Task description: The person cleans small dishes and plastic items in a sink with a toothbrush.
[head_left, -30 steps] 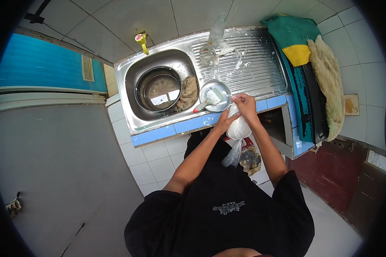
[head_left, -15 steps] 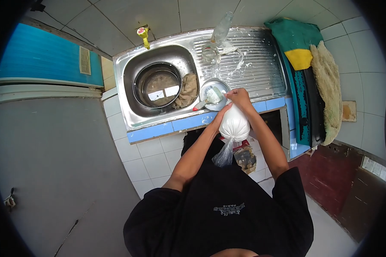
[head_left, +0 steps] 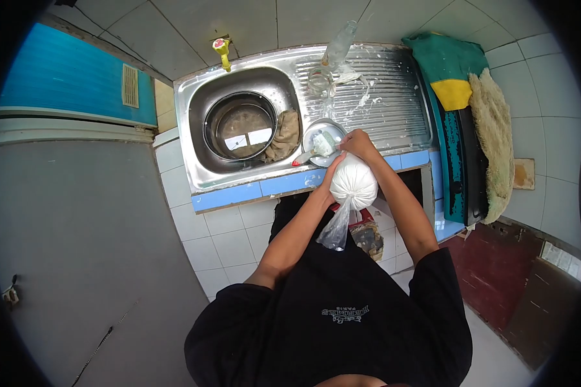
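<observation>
A tied clear plastic bag full of white material [head_left: 354, 182] hangs at the sink's front edge, its loose end toward my shirt. My left hand [head_left: 333, 173] is wrapped round the bag's left side. My right hand [head_left: 357, 146] is closed in a pinch at the bag's upper end; what lies between its fingertips is too small to make out. Just beyond, a round plate [head_left: 311, 140] on the sink's edge holds a brush [head_left: 312, 155] with a red-tipped handle, its bristles covered in white.
The sink basin [head_left: 197, 119] holds a round black pan of water [head_left: 239, 126] and a brown cloth [head_left: 286, 137]. A glass bottle [head_left: 339, 45] and a glass [head_left: 319, 80] stand on the white-splashed drainboard [head_left: 394, 97]. Right of it are a green cloth [head_left: 442, 55] and a shaggy mat [head_left: 489, 148].
The bag has tilted, its tied neck and more of its gathered side now facing me. Both hands remain at the bag. The view has shifted slightly.
</observation>
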A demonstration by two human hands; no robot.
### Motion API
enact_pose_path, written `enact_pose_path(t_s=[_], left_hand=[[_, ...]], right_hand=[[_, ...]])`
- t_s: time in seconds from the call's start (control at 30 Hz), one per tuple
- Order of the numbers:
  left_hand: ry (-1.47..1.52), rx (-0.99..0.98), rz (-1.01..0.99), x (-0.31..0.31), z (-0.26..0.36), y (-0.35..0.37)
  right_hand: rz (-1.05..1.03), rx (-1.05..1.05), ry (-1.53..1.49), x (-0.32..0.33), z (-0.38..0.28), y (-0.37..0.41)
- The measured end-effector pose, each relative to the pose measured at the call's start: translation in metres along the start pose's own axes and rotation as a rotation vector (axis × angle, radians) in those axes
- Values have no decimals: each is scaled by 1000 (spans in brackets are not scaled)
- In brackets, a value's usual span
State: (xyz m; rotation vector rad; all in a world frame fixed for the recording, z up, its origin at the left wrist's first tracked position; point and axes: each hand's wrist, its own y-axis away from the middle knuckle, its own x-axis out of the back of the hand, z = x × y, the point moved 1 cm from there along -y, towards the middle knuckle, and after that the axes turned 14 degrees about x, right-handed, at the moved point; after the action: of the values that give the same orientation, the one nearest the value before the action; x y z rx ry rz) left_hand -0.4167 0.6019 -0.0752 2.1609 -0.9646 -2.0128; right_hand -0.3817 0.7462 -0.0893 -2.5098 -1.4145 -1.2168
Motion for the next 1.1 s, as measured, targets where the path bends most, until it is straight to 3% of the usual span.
enact_pose_path(t_s=[0.67, 1.1], left_hand=[[31, 71, -21, -5, -3, 3], [71, 26, -106, -1, -3, -8]], right_hand=[[-182, -90, 99, 6, -6, -7], [-125, 9, 200, 4, 4, -11]])
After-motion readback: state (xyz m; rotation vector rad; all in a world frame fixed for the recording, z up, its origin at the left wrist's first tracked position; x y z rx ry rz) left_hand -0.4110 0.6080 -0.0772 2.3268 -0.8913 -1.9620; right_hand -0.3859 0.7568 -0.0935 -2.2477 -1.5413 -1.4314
